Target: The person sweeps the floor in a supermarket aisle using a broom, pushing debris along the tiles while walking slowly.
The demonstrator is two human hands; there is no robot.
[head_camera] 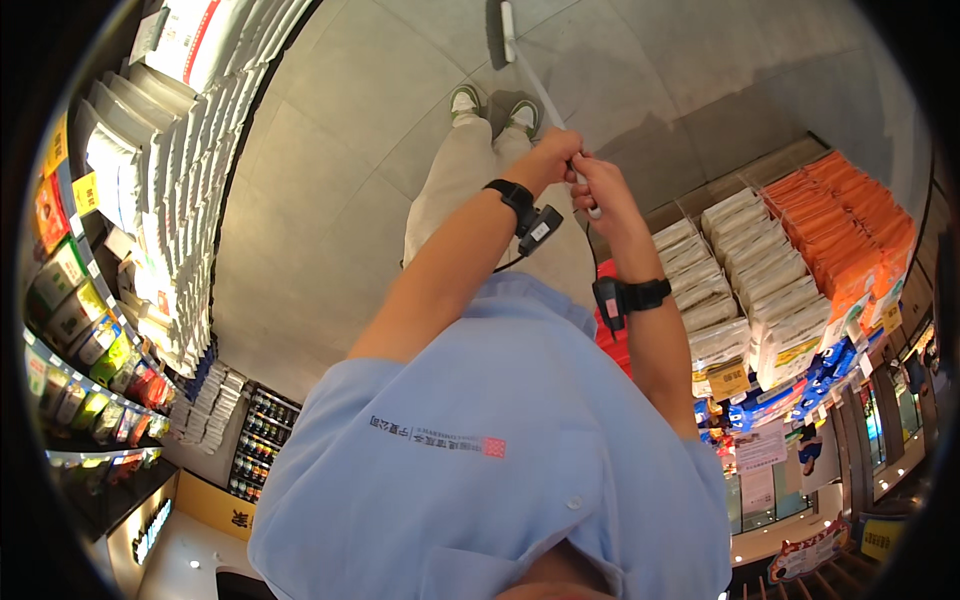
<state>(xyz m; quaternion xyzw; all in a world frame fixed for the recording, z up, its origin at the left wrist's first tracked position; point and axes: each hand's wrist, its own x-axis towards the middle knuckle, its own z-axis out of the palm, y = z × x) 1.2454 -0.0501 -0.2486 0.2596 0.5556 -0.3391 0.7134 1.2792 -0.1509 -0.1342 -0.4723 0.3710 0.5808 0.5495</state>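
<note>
My left hand [556, 155] is closed around the pale handle [541, 88] of a broom. Just behind it, my right hand [602, 189] grips the same handle close to its end. The handle slants forward to the broom head [509, 30], a white bar with dark bristles, on the grey tiled floor [337, 120] ahead of my shoes [466, 100]. Each wrist carries a black strap with a small module, one on the left [539, 229] and one on the right [612, 301].
Stacked white packs [765, 277] and orange packs [840, 225] fill a low display on my right. Along my left runs a rack of white packages [180, 187], with shelves of colourful bags [82, 322] beyond. A bottle shelf [262, 442] stands behind. A person [810, 450] is in the background.
</note>
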